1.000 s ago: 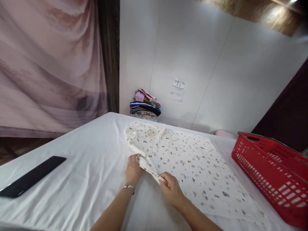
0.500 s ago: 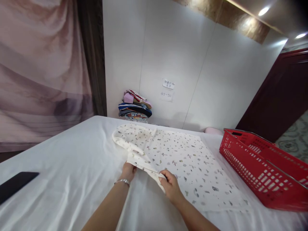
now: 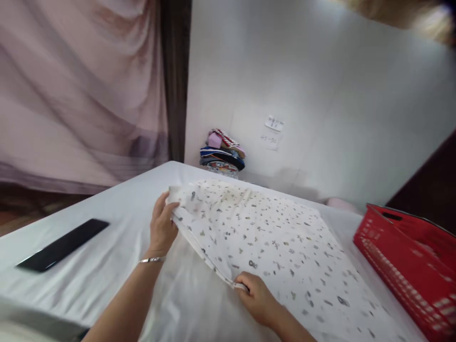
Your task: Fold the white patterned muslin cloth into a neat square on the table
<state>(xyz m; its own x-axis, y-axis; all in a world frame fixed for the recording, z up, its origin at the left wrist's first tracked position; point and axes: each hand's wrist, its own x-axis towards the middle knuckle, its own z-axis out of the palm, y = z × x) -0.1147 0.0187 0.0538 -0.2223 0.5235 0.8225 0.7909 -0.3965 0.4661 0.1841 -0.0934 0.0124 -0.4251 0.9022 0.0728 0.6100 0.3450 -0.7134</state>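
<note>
A white cloth with small dark prints (image 3: 270,237) lies spread on the white-covered table (image 3: 117,247). My left hand (image 3: 162,225) grips the cloth's near left corner and holds it lifted off the table. My right hand (image 3: 258,299) pinches the same edge lower down, close to me. The edge runs taut between both hands. A bracelet sits on my left wrist.
A red plastic basket (image 3: 409,266) stands at the right edge of the table. A black flat device (image 3: 62,244) lies at the left. A stack of folded clothes (image 3: 223,154) rests against the white wall at the back. Pink curtain hangs on the left.
My left hand has moved up and away along the cloth's edge and lifted the corner. My hands are now farther apart, stretching the edge. The view has shifted.
</note>
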